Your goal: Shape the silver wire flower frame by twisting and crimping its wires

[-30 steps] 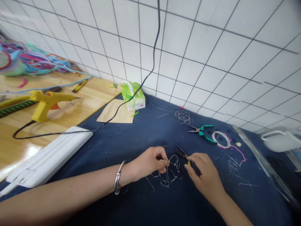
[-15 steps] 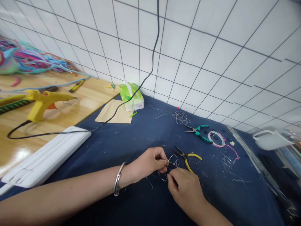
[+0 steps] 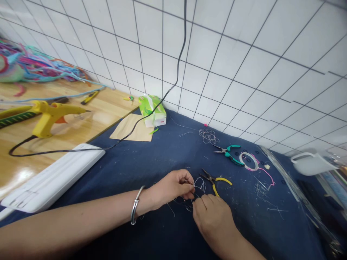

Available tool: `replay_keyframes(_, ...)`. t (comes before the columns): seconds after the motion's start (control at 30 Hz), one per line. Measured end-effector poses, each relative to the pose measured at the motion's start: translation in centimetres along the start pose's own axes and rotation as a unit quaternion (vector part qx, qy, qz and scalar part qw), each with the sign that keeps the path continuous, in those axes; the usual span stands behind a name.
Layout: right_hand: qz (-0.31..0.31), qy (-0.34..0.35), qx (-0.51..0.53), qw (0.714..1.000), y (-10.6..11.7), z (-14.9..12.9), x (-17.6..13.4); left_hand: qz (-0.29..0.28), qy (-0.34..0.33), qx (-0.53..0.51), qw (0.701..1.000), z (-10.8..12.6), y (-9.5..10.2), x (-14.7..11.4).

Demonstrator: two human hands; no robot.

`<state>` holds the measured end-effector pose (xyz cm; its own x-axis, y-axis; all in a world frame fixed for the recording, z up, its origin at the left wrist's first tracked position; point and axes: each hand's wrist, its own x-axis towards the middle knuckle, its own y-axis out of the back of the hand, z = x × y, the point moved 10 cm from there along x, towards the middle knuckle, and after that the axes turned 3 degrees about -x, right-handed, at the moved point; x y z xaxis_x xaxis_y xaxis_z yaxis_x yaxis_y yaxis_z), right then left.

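Pinched between the thumb and fingers of my left hand (image 3: 180, 185) is a piece of thin silvery wire (image 3: 200, 184), its loops sticking out to the right. Close beside it, my right hand (image 3: 211, 215) is closed with its back toward me; its fingertips meet the lower part of the same wire, partly hidden. More wire strands hang below the left fingers. Yellow-handled pliers (image 3: 217, 180) lie with jaws apart just beyond the right hand. A silver bracelet (image 3: 135, 205) circles my left wrist.
Teal-handled pliers (image 3: 229, 153), a coil of wire (image 3: 208, 136) and a white ring (image 3: 248, 161) lie farther back on the dark blue cloth (image 3: 130, 166). To the left are a yellow glue gun (image 3: 48, 115), a white power strip (image 3: 54, 177) and a green tissue pack (image 3: 153, 110).
My right hand has turned slightly, its knuckles rolling upward beside the wire. The left hand keeps its pinch almost unmoved, and the view has shifted a little.
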<state>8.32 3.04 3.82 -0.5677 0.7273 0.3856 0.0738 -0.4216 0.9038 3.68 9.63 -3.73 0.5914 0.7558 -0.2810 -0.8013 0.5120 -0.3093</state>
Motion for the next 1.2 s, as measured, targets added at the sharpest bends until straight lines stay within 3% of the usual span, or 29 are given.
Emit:
replay_keyframes(0.37,-0.001,-0.031,0.044,0.999,-0.2,1.4,-0.7,0.038,-0.048,0.075,0.995,1.3,-1.2,-0.7)
replay_keyframes(0.73,-0.021,-0.123,0.144,0.982,-1.0,3.6,-2.0,-0.002,-0.03,-0.003,1.0,1.5,-2.9,-0.9)
replay_keyframes(1.2,-0.075,-0.14,0.149,0.976,-1.6,4.0,-2.2,0.034,-0.042,0.029,0.998,1.3,-2.4,-1.7)
